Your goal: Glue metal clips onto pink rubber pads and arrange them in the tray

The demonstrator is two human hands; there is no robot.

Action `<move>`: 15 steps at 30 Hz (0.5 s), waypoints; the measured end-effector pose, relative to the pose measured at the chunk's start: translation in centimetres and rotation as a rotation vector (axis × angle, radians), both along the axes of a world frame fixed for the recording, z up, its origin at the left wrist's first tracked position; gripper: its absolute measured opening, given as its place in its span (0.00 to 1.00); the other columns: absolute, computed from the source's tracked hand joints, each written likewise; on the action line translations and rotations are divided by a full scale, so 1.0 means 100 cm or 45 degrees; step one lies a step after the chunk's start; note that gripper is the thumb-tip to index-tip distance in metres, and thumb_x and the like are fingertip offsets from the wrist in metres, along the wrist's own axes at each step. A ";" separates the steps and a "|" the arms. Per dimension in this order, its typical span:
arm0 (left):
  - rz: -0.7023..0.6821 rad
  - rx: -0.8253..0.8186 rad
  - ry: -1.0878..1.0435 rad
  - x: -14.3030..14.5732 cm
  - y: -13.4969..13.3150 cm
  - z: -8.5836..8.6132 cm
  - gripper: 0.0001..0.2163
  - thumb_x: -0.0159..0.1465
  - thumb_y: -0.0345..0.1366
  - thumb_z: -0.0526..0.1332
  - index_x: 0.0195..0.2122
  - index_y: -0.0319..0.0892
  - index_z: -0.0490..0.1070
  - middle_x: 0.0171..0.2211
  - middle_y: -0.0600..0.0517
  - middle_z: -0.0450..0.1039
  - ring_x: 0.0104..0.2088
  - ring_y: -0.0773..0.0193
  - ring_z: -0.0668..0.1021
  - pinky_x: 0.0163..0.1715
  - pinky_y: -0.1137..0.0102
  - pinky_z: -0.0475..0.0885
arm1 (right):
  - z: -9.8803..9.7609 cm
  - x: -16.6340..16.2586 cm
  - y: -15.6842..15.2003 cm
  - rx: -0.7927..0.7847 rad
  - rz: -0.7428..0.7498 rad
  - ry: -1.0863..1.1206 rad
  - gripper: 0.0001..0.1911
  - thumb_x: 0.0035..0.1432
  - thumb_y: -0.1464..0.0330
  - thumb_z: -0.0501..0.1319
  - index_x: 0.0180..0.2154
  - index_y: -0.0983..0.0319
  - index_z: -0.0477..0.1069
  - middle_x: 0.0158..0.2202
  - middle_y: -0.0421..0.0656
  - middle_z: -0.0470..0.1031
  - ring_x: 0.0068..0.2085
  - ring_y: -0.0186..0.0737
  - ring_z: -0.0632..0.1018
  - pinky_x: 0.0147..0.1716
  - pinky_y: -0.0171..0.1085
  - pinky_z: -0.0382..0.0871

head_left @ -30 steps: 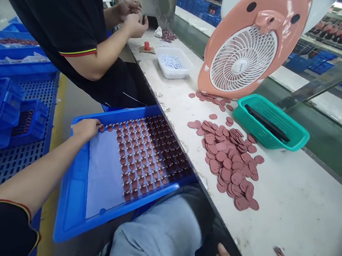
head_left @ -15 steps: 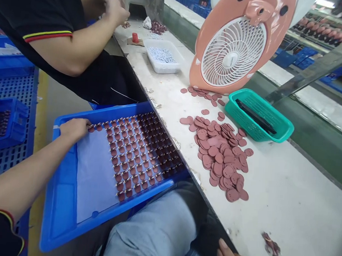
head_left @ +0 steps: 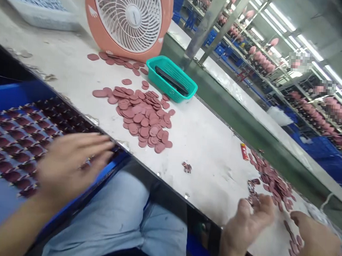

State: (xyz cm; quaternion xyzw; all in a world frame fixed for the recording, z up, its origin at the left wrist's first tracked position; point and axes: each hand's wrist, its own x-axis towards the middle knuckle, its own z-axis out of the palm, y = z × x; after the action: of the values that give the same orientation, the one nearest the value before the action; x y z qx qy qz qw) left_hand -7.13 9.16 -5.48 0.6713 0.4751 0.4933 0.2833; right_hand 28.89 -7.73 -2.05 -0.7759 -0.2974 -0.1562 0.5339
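My left hand (head_left: 70, 164) hovers over the near right corner of the blue tray (head_left: 13, 95). It is blurred, and its fingers are stretched out and hold nothing. Rows of small dark red pieces (head_left: 22, 142) fill the tray on a pale sheet. My right hand (head_left: 249, 221) rests at the table's near edge with its fingers loosely apart, the tips next to a few dark pieces (head_left: 254, 193). Beside it lies a scatter of pink discs (head_left: 272, 184). Another hand (head_left: 317, 245), seemingly a co-worker's, comes in at the bottom right.
A large pile of pink discs (head_left: 142, 116) lies mid-table. Behind it are a teal basket (head_left: 174, 80) holding a dark tool and a pink fan (head_left: 128, 17). A white tray (head_left: 30, 3) is at the far left. A small red item (head_left: 244, 151) and a scrap (head_left: 186, 167) lie on the table.
My view swung right. My left hand left the tray's far left edge and moved to its near right corner. My right hand rose from my lap to the table edge.
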 end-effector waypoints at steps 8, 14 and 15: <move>-0.158 0.651 0.769 0.088 0.006 0.013 0.16 0.70 0.46 0.61 0.53 0.48 0.80 0.57 0.41 0.77 0.56 0.39 0.74 0.55 0.47 0.62 | -0.017 0.049 0.014 -0.130 0.076 0.359 0.58 0.52 0.51 0.71 0.71 0.64 0.40 0.73 0.63 0.45 0.72 0.60 0.56 0.67 0.61 0.57; -0.270 0.720 0.716 0.078 -0.015 0.000 0.13 0.69 0.45 0.64 0.53 0.53 0.79 0.53 0.46 0.80 0.52 0.46 0.77 0.59 0.50 0.56 | -0.016 0.086 0.035 -0.207 0.176 0.455 0.36 0.63 0.60 0.68 0.66 0.60 0.58 0.65 0.53 0.64 0.63 0.57 0.70 0.60 0.60 0.67; -0.272 0.725 0.671 0.078 -0.017 0.000 0.11 0.69 0.42 0.65 0.51 0.54 0.80 0.51 0.48 0.82 0.51 0.47 0.78 0.58 0.51 0.56 | -0.013 0.089 0.037 -0.216 0.179 0.446 0.29 0.65 0.61 0.66 0.63 0.60 0.64 0.63 0.51 0.67 0.60 0.54 0.72 0.58 0.58 0.69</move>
State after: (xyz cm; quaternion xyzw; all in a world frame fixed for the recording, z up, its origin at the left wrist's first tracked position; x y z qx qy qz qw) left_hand 0.63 7.45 -5.53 0.8722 0.3033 0.3838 0.0041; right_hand 37.84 -3.98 -3.34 -0.8107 -0.2657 0.0443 0.5197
